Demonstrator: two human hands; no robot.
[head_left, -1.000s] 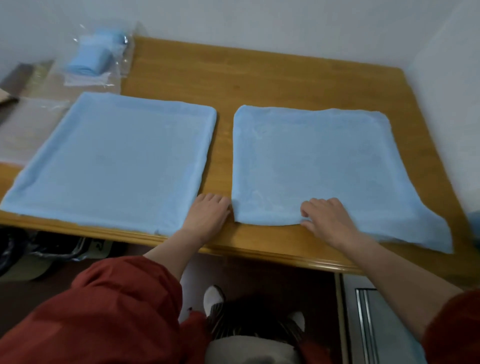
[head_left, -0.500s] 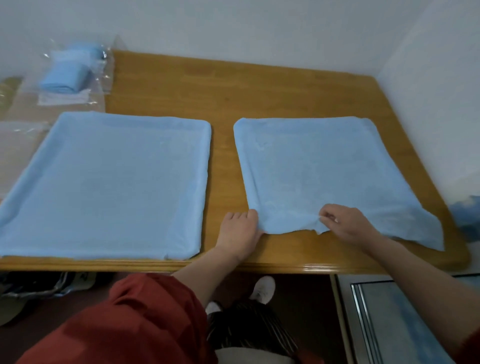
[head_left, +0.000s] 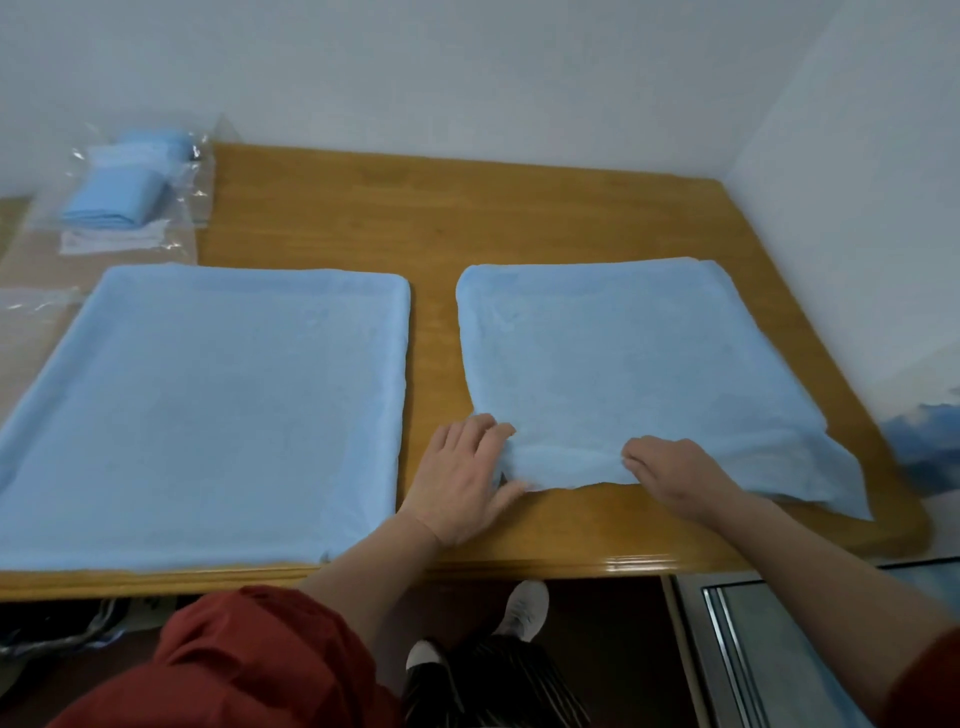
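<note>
Caller: Towel work at the near edge. The left hand (head_left: 462, 483) and the right hand (head_left: 675, 473) are both on the right towel (head_left: 639, 358), the light blue one spread on the wooden table (head_left: 493, 218).

Spotter: Where exactly are they gripping?

Caller: The left hand has the near left corner, cloth bunched between thumb and fingers, with the fingers fairly long and close together. The right hand sits further along the same near hem, fingers curled in and pinching the edge.

Spotter: And the hem between them?

Caller: It arches up a touch off the wood between the two hands. The rest of the towel lies flat, and its near right corner reaches close to the table's front edge.

Spotter: What about its neighbour?

Caller: The left towel (head_left: 208, 405) is the same blue and lies flat beside it. A strip of bare wood runs between them, so they're not touching.

Spotter: Anything at the back?

Caller: A bagged towel (head_left: 119, 197), folded blue in clear plastic, sits far left beyond the left towel, well apart from both hands. A red sleeve (head_left: 249, 665) covers the left upper arm, and the forearm is bare.
</note>
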